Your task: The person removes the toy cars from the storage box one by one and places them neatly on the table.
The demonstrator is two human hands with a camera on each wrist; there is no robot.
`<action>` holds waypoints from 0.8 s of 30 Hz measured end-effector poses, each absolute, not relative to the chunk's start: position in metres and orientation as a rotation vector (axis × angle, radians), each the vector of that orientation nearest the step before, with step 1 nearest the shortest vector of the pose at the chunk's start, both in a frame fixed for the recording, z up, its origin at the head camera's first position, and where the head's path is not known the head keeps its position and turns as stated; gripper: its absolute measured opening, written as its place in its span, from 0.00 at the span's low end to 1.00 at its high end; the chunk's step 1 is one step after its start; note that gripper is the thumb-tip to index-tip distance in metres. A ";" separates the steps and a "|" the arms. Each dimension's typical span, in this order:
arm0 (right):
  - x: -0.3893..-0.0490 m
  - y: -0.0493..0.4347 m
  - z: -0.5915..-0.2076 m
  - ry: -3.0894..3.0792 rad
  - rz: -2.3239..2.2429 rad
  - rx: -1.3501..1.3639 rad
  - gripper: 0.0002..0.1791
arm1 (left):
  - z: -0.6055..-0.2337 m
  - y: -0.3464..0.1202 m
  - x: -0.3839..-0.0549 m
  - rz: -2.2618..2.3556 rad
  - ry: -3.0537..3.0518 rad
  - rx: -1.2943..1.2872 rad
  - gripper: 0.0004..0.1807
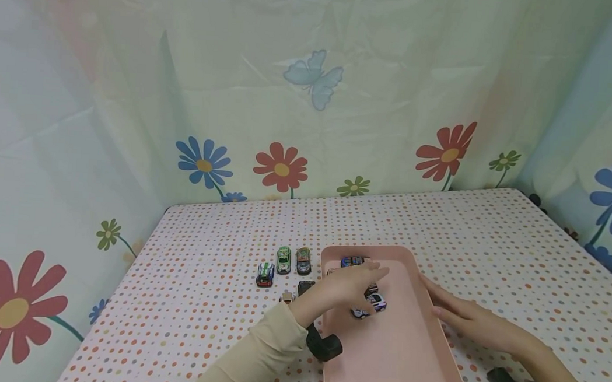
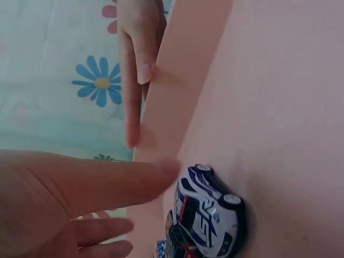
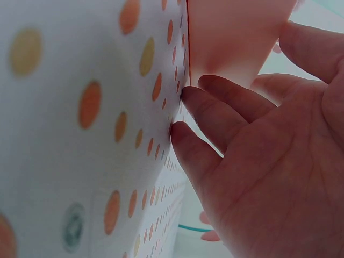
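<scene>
A pink tray (image 1: 395, 360) lies on the table, holding several toy cars in its far left part. My left hand (image 1: 350, 287) hovers over them with fingers extended, nothing gripped. Its thumb is close to a white and blue toy car (image 2: 212, 220) in the left wrist view. Another toy car, blue (image 1: 351, 261), stands near the tray's far wall. The left hand partly hides other cars behind it. My right hand (image 1: 479, 324) is at the tray's right wall, fingers straight, thumb at the rim. In the right wrist view its fingertips are low beside the pink wall (image 3: 231, 43).
Left of the tray, several toy cars stand on the dotted table cover (image 1: 195, 289): a green one (image 1: 283, 260), a dark one with orange (image 1: 303, 261), and a blue and green one (image 1: 265, 274). A black car (image 1: 305, 286) and a pale car (image 1: 287, 297) sit by the left forearm.
</scene>
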State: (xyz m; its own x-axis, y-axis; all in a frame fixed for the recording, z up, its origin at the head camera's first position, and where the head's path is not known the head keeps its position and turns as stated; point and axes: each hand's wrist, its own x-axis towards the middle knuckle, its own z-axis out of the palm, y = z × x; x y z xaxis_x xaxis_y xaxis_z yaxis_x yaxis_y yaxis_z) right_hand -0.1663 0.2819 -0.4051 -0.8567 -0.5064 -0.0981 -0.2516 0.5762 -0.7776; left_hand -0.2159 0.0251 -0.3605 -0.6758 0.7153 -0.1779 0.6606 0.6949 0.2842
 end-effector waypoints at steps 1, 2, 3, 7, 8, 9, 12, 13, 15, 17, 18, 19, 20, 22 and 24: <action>-0.166 0.282 -0.405 2.510 -1.149 -0.619 0.35 | -0.361 0.025 -0.216 0.242 2.614 1.118 0.43; -0.166 0.282 -0.405 2.513 -1.146 -0.616 0.35 | -0.361 0.025 -0.217 0.213 2.592 1.148 0.43; -0.166 0.282 -0.405 2.513 -1.146 -0.614 0.35 | -0.362 0.025 -0.218 0.186 2.569 1.173 0.43; -0.166 0.282 -0.405 2.484 -1.175 -0.602 0.35 | -0.361 0.023 -0.220 0.111 2.492 1.226 0.43; -0.166 0.282 -0.405 2.473 -1.187 -0.598 0.36 | -0.361 0.022 -0.221 0.098 2.476 1.228 0.43; -0.166 0.282 -0.405 2.470 -1.191 -0.594 0.35 | -0.361 0.022 -0.221 0.083 2.467 1.225 0.43; -0.166 0.282 -0.405 2.468 -1.195 -0.588 0.35 | -0.360 0.022 -0.223 0.056 2.434 1.207 0.41; -0.167 0.282 -0.405 2.466 -1.197 -0.585 0.35 | -0.359 0.021 -0.223 0.045 2.426 1.205 0.41; -0.167 0.282 -0.405 2.469 -1.195 -0.585 0.35 | -0.359 0.021 -0.225 0.026 2.417 1.213 0.39; -0.167 0.282 -0.404 2.470 -1.193 -0.587 0.35 | -0.358 0.021 -0.225 0.009 2.415 1.233 0.37; -0.166 0.282 -0.404 2.470 -1.193 -0.586 0.35 | -0.359 0.021 -0.226 0.000 2.417 1.249 0.36; -0.166 0.282 -0.404 2.469 -1.194 -0.587 0.35 | -0.360 0.021 -0.226 -0.001 2.419 1.257 0.35; -0.166 0.282 -0.404 2.468 -1.194 -0.587 0.35 | -0.361 0.021 -0.227 -0.002 2.421 1.265 0.34; -0.166 0.282 -0.404 2.463 -1.196 -0.587 0.35 | -0.362 0.021 -0.227 0.014 2.424 1.268 0.33; -0.166 0.282 -0.404 2.463 -1.196 -0.586 0.35 | -0.364 0.021 -0.228 0.027 2.428 1.273 0.32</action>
State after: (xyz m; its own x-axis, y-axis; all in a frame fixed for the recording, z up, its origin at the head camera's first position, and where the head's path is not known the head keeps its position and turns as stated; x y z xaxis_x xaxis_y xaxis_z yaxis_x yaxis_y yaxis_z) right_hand -0.1662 0.2822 -0.4041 -0.8574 -0.5003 -0.1208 -0.2144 0.5606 -0.7998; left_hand -0.2281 0.0206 -0.3639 -0.5067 0.7938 -0.3364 0.7861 0.5856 0.1977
